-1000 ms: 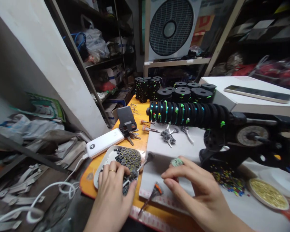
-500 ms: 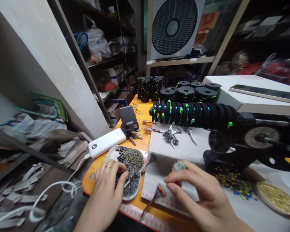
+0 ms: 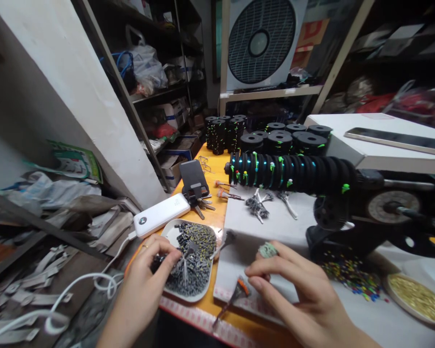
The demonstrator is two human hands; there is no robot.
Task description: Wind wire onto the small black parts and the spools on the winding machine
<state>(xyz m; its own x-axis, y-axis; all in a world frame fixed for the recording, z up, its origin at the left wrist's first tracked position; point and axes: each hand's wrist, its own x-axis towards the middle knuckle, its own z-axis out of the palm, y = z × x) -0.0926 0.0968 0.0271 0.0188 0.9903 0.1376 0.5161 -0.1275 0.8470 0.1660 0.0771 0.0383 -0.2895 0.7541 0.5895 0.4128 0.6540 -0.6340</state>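
Note:
My left hand (image 3: 150, 270) is at the left rim of a white tray (image 3: 172, 233) filled with small grey, black and yellow pieces (image 3: 195, 241). Its thumb and index finger are pinched together; what they hold, if anything, is too small to name. A small bundle of pale strands (image 3: 184, 270) lies on the pieces beside the fingertips. My right hand (image 3: 293, 280) hovers over the white board (image 3: 235, 261), thumb and fingertips pressed together, their contents hidden. A greenish lump (image 3: 268, 250) rests against its index finger. Below the fingertips lies an orange-tipped bundle (image 3: 242, 286).
A black ribbed roller (image 3: 290, 174) on a machine spans the back right. Black spools (image 3: 280, 140) stand behind it. Colourful beads (image 3: 351, 275) and a dish of gold pieces (image 3: 416, 297) lie at right. A white power bank (image 3: 163, 215), keys (image 3: 205, 205) and a phone (image 3: 398, 140) are around.
My left hand has moved left from over the tray to its rim, uncovering more of the pieces. The pale strands now lie near its fingertips. My right hand has barely moved.

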